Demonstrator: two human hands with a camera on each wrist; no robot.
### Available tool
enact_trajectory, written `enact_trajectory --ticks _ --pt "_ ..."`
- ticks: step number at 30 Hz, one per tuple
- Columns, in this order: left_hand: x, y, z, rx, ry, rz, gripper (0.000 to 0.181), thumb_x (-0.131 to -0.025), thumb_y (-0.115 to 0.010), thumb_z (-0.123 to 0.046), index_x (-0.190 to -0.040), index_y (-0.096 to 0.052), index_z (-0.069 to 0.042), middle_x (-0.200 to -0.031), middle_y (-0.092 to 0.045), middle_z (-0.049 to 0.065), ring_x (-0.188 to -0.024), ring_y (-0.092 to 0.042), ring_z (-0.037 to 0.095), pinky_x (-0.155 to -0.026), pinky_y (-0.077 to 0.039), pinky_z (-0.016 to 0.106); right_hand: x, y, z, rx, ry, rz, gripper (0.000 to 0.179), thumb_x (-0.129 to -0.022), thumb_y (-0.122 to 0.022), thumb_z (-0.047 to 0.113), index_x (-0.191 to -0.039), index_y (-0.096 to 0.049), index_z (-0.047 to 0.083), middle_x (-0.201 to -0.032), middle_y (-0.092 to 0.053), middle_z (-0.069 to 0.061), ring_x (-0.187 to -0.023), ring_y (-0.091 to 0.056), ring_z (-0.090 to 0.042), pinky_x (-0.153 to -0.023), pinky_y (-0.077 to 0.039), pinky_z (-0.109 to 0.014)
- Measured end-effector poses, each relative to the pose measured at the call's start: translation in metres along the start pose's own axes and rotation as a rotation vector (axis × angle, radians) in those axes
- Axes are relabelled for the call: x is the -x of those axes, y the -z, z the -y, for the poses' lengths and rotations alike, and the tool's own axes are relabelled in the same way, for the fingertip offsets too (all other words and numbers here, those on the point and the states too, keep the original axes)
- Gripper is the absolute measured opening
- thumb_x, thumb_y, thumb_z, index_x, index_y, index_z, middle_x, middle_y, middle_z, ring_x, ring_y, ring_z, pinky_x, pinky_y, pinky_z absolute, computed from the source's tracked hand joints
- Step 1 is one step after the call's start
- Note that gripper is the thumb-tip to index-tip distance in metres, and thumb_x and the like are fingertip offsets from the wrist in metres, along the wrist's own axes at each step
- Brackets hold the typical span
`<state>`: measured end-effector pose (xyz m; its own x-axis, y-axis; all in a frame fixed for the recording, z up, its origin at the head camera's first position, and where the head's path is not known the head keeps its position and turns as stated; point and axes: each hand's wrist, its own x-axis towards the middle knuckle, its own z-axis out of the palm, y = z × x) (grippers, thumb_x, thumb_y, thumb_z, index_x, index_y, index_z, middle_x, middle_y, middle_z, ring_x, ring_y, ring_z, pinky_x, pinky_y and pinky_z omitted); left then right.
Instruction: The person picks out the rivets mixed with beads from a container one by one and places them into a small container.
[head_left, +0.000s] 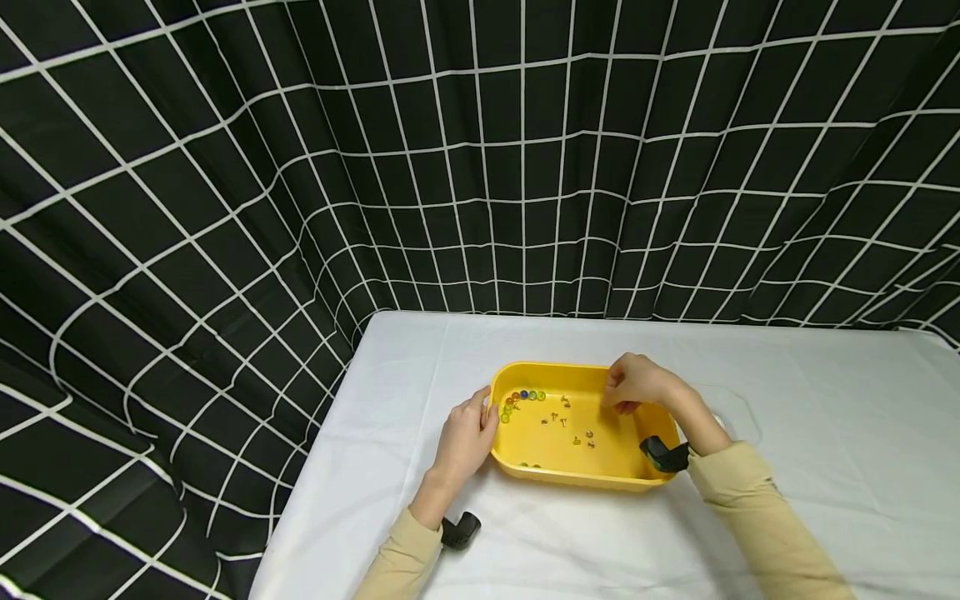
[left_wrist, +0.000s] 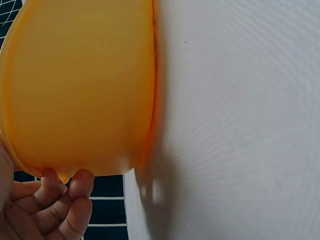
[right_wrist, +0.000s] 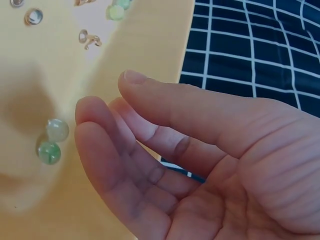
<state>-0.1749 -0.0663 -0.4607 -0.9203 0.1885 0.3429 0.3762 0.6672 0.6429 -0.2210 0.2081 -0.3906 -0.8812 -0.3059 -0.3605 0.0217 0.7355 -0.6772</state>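
Observation:
A yellow plastic tub (head_left: pixel 615 477) sits on the white cloth. My left hand (head_left: pixel 463 437) holds its left end; in the left wrist view curled fingertips (left_wrist: pixel 80 185) touch the outer wall. Over the tub's right end, my right hand (head_left: pixel 637 383) has loosely bent fingers, and the right wrist view shows nothing between thumb and fingertips. Glass marbles, among them a blue marble (head_left: pixel 524 395), line the far left corner inside. Small gold-coloured pins with round heads (head_left: pixel 563 422) are scattered across the middle. A green marble (right_wrist: pixel 49 152) touches a paler marble (right_wrist: pixel 57 130) near the right fingertips.
Right of the tub lies a clear, thin-edged container or lid (head_left: pixel 738 408), partly behind my right forearm. The white-covered table (head_left: pixel 847 433) extends to the right. A black curtain with a white grid (head_left: pixel 555 167) hangs behind and on the left.

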Motion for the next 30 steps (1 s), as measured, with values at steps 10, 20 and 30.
enact_trajectory --ticks 10,20,30 --pt "0.001 0.000 -0.002 -0.007 0.024 0.010 0.036 -0.091 -0.054 -0.010 -0.122 -0.054 0.008 -0.058 -0.042 -0.005 -0.048 -0.036 0.003 -0.044 -0.033 0.018 -0.006 -0.008 -0.002 0.004 0.042 0.029 0.014 -0.077 -0.067 0.000 -0.068 -0.056 -0.001 -0.062 -0.059 -0.008 -0.055 -0.059 -0.016 -0.057 -0.053 -0.032" --pt "0.000 0.001 -0.002 -0.007 0.013 0.002 0.035 -0.091 -0.055 -0.009 -0.121 -0.055 0.009 -0.058 -0.042 -0.005 -0.049 -0.036 0.004 -0.044 -0.034 0.019 -0.013 -0.016 -0.003 0.019 0.081 0.092 0.009 -0.074 -0.067 -0.002 -0.068 -0.060 -0.002 -0.062 -0.060 -0.008 -0.055 -0.057 -0.015 -0.058 -0.052 -0.032" --pt "0.000 0.000 0.000 0.002 -0.001 -0.002 0.035 -0.091 -0.054 -0.009 -0.120 -0.055 0.010 -0.057 -0.041 -0.006 -0.048 -0.035 0.003 -0.043 -0.033 0.018 -0.014 -0.022 -0.002 0.046 0.094 0.135 0.008 -0.075 -0.069 0.001 -0.069 -0.064 -0.002 -0.063 -0.062 -0.008 -0.057 -0.059 -0.017 -0.060 -0.053 -0.035"
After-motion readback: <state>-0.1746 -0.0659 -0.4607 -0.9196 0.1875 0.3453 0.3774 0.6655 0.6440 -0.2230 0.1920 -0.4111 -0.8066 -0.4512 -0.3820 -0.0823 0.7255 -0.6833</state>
